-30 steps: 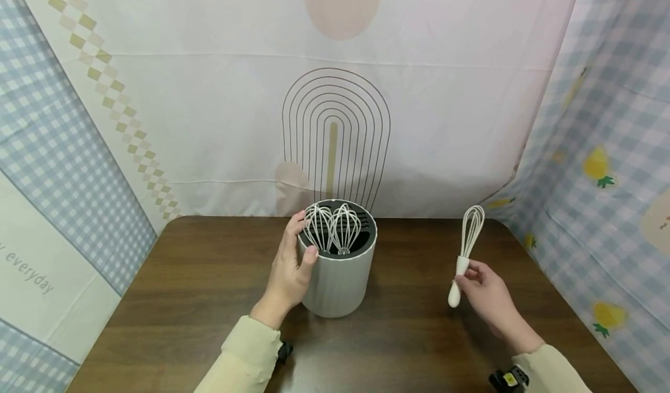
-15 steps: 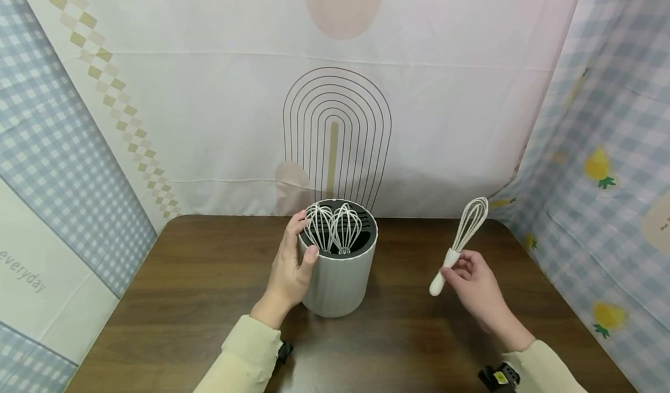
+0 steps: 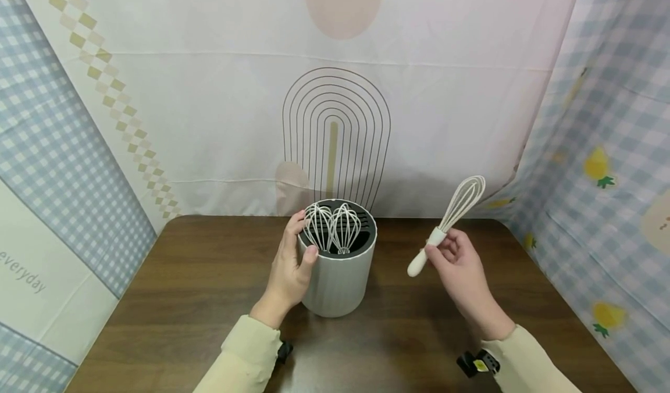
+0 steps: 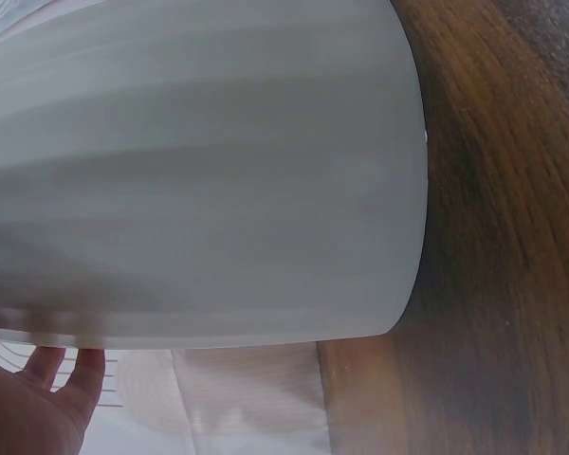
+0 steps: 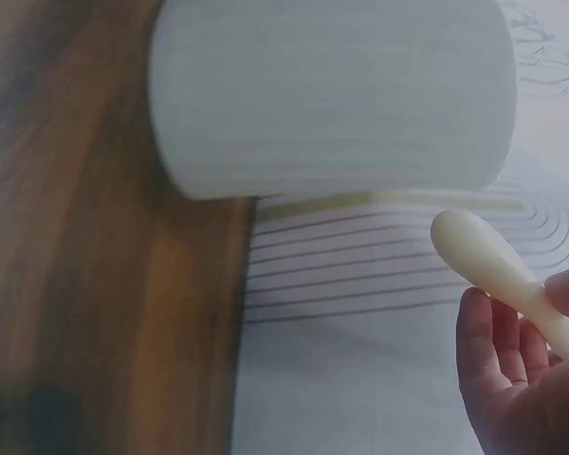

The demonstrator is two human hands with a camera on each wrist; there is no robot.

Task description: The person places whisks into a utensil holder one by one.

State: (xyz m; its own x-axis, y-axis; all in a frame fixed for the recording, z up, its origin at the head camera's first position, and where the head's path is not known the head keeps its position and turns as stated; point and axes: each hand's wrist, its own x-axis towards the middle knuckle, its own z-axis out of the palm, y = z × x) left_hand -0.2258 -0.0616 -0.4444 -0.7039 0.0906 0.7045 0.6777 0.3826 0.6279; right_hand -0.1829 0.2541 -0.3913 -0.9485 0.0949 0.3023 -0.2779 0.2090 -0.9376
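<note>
Near the table's middle stands a round, light grey utensil holder (image 3: 335, 288) with a black slotted top. Two wire whisks (image 3: 345, 227) stand in it, wire loops up, their handles hidden inside. My left hand (image 3: 286, 271) grips the holder's left side by the rim, thumb in front and fingers toward the back. To the right, my right hand (image 3: 466, 274) pinches a third whisk (image 3: 435, 237) by its white handle, above the table. This whisk tilts, its loops up and to the right, its handle end (image 5: 469, 242) pointing down-left toward the holder, apart from it.
The dark wooden table (image 3: 209, 277) ends at the back against a white printed cloth (image 3: 225, 120). Blue checked cloth (image 3: 586, 207) hangs along the right side, and more of it on the left.
My right hand has moved left and upward with the whisk, bringing it closer to the holder. The whisk leans over more than before. My left hand and the holder stay in place.
</note>
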